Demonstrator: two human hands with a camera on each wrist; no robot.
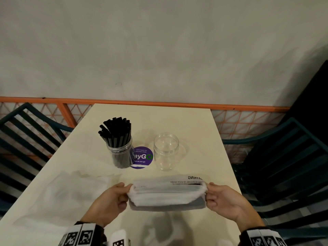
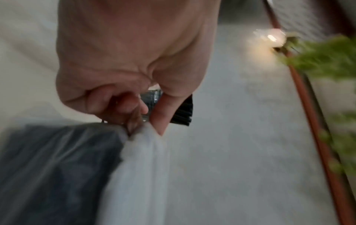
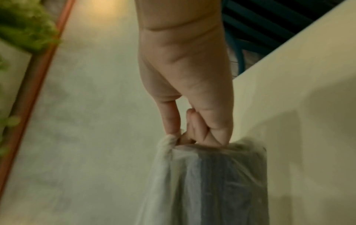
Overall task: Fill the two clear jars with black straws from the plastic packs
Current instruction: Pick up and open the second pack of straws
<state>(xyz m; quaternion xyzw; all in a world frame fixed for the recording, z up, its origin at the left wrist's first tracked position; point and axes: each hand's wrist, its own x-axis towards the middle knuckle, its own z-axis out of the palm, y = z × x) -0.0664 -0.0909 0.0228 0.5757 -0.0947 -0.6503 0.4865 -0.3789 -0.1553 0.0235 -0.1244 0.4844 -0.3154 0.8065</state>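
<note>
- Our left hand and right hand each pinch an end of the straw pack.
- We should open one end cleanly, then tip it over the empty jar.

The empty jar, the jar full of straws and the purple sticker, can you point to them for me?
empty jar (image 1: 166, 153), head view, on its clear side wall.
jar full of straws (image 1: 122, 156), head view, on the glass over the dark straws.
purple sticker (image 1: 144, 158), head view, on its printed middle, between the two jars.
</note>
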